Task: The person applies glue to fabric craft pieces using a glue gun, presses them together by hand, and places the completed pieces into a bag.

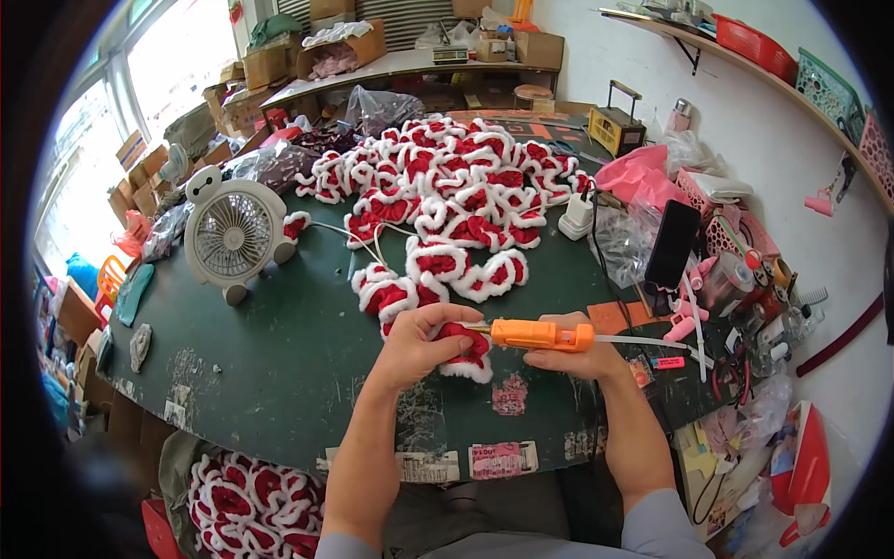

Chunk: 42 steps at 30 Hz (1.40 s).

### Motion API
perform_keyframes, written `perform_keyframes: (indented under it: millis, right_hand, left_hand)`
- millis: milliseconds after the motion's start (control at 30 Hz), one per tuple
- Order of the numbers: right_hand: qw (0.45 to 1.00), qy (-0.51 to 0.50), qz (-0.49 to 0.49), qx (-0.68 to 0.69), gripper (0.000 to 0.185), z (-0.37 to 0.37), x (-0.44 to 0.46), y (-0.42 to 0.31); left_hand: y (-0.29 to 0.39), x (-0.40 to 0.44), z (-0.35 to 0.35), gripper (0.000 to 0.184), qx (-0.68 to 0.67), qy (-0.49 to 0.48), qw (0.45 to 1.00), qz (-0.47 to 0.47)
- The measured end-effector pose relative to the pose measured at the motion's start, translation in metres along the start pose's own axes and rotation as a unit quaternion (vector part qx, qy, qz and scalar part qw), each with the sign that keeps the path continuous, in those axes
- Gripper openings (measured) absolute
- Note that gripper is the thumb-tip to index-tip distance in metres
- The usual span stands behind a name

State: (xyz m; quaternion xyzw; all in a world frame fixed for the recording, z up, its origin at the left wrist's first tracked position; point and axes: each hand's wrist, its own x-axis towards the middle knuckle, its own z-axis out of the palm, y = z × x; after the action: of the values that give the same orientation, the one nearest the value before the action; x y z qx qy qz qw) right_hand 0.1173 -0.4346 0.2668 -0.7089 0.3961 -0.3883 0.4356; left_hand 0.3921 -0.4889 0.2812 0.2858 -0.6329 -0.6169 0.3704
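Observation:
My left hand (pixel 416 343) pinches a small red fabric piece with white fluffy trim (pixel 463 359) above the front of the table. Gripped in my right hand (pixel 570 359) is an orange hot glue gun (pixel 540 334), its nozzle pointing left and meeting the red cloth by my left fingers. A long whitish glue stick (pixel 652 342) sticks out of the gun's back end. Just beyond my hands, more red and white trimmed pieces (pixel 438 261) run back into a large heap (pixel 447 168). Whether glue is on the cloth is hidden by my fingers.
A white fan (pixel 233 233) stands at left. On the right are a white power adapter (pixel 577 216), a phone on a stand (pixel 672 244), a pink marker (pixel 668 363), pliers and jars. A bag of red and white pieces (pixel 251 503) sits below the table's front edge.

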Motion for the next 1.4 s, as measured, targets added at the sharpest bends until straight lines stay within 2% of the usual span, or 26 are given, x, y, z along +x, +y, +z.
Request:
perform_keyframes:
  millis: [67,133,233,667,767,833,967,1033,1133,1267,1400]
  right_hand:
    - [1.000,-0.004,0.012,-0.002,0.028,0.000,-0.001,-0.003]
    - [0.995,-0.001,0.077,0.068,0.028,0.001,-0.003,-0.015]
    - [0.990,-0.010,0.094,0.102,0.032,0.000,-0.003,-0.024]
    - [0.994,-0.011,0.057,0.092,0.034,0.003,-0.002,-0.017]
    - [0.996,-0.021,0.043,0.079,0.035,0.005,-0.001,-0.012]
    - [0.997,-0.003,0.023,0.071,0.024,0.008,-0.001,-0.013]
    - [0.996,-0.016,0.026,0.078,0.024,0.005,-0.002,-0.013]
    - [0.993,-0.043,0.065,0.084,0.035,0.001,-0.004,-0.015]
    - [0.992,-0.060,0.087,0.063,0.036,-0.003,-0.005,-0.015]
    - [0.993,-0.042,0.056,0.097,0.028,0.000,-0.004,-0.023]
    - [0.996,-0.034,0.058,0.066,0.025,-0.009,-0.008,-0.023]
  left_hand:
    - [0.000,0.000,0.000,0.030,-0.001,-0.003,1.000,0.002]
    - [0.002,-0.001,-0.001,0.032,-0.017,0.000,1.000,-0.008]
    - [0.002,-0.002,-0.003,0.035,-0.042,-0.004,0.999,-0.008]
    - [0.003,-0.004,0.000,0.036,-0.038,-0.023,0.999,0.003]
    - [0.003,-0.005,-0.002,0.035,-0.056,-0.032,0.997,-0.030]
    - [0.002,-0.005,-0.003,0.034,-0.043,-0.029,0.998,-0.027]
    - [0.000,-0.004,-0.003,0.032,-0.052,-0.028,0.998,-0.016]
    - [0.000,-0.005,-0.003,0.031,-0.033,-0.029,0.999,-0.015]
    - [0.005,-0.006,-0.001,0.031,-0.047,-0.029,0.998,-0.031]
    - [0.004,-0.005,-0.003,0.031,-0.044,-0.027,0.998,-0.024]
    - [0.003,-0.003,-0.001,0.031,-0.076,-0.002,0.997,-0.014]
